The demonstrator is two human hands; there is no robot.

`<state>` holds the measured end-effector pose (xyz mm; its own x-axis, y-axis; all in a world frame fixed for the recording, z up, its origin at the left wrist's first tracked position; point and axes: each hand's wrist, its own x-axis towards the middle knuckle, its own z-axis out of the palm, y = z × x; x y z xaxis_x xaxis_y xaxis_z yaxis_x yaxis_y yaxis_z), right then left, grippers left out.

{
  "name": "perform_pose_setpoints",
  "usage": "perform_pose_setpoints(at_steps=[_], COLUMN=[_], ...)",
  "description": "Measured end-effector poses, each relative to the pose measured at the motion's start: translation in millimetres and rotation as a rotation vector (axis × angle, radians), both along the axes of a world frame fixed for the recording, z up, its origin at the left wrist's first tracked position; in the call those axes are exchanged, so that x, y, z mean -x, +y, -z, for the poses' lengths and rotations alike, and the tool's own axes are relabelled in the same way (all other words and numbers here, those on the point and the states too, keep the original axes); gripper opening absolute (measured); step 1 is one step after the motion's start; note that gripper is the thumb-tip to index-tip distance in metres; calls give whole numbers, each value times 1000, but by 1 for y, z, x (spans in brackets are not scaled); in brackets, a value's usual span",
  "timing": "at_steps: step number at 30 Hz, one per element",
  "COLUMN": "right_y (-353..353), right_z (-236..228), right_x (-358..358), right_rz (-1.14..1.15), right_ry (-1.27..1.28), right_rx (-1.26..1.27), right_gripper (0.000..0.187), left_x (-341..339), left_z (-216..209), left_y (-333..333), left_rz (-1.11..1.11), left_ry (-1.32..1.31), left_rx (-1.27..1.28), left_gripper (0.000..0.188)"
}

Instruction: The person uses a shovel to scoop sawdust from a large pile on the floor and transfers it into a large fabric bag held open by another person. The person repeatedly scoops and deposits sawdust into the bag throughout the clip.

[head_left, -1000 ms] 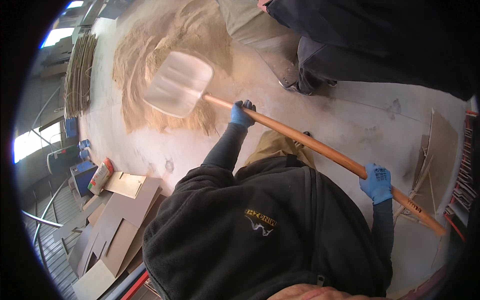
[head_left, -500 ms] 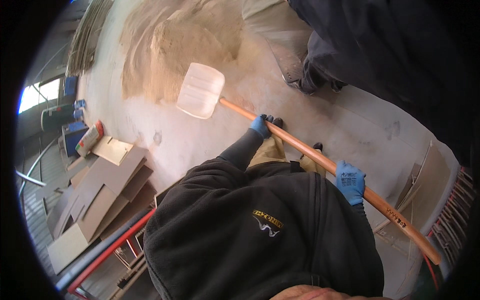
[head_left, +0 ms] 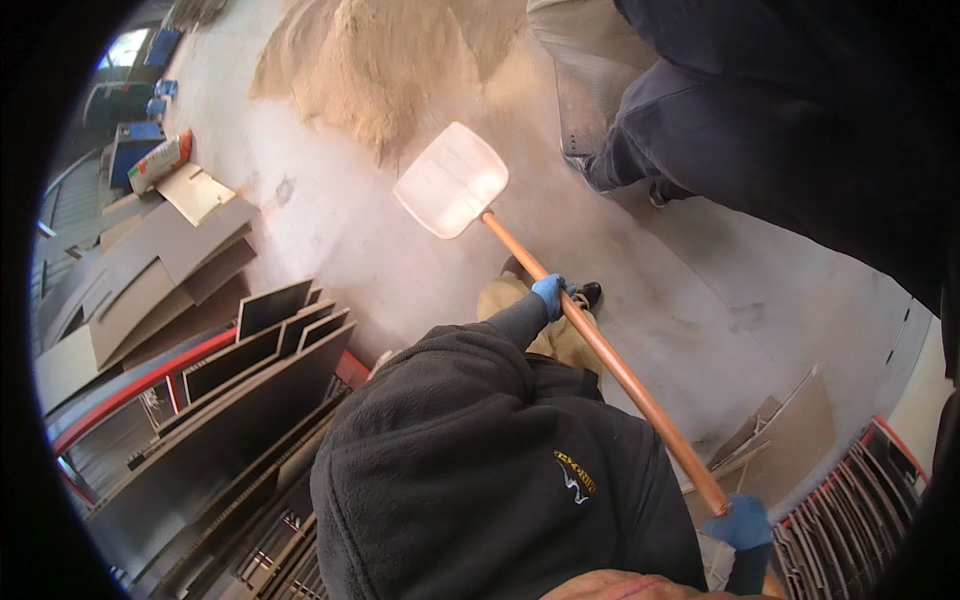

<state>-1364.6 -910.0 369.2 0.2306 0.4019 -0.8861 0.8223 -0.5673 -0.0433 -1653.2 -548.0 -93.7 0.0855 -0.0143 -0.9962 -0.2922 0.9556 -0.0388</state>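
Note:
A shovel with a broad pale blade [head_left: 453,181] and a long orange-brown wooden handle [head_left: 624,376] slants across my front. Its blade hangs over the dusty floor, close to the near edge of a sawdust-coloured heap [head_left: 378,70]. In a blue glove, my left hand [head_left: 553,296] is wrapped round the handle nearer the blade. Lower right, my right hand [head_left: 742,524], also in a blue glove, grips the handle toward its far end. That end is partly hidden behind the hand and sleeve.
A person in dark clothes [head_left: 770,140] bends at the upper right, beside a pale sack-like thing [head_left: 590,75]. Boards [head_left: 165,265] lie piled at left, above a rack of upright panels [head_left: 250,400]. More panels [head_left: 850,520] stand in a rack at lower right.
The blade has moved right, and my right hand has drawn back to the lower right with the handle. My body has turned, bringing the panel rack at left into view.

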Motion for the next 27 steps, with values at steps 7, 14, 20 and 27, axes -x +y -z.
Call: perform_pose_setpoints(at_steps=[7,14,20,27], right_y=[-26,125,579,929], right_z=[-24,86,241,261], right_x=[66,29,-125,-156], right_rz=[-426,-491,-603,-815], right_ry=[-239,-372,-476,-582], right_rx=[68,-143,-634,-752], right_gripper=[31,25,20,20], left_x=[-6,35,72,117], left_z=[33,76,73,78], left_y=[-58,-75,-46,43], left_rz=[21,9,-27,-77], left_ry=[-79,-91,-64,-72], left_rx=[66,148,121,-16], left_gripper=[25,29,31,11])
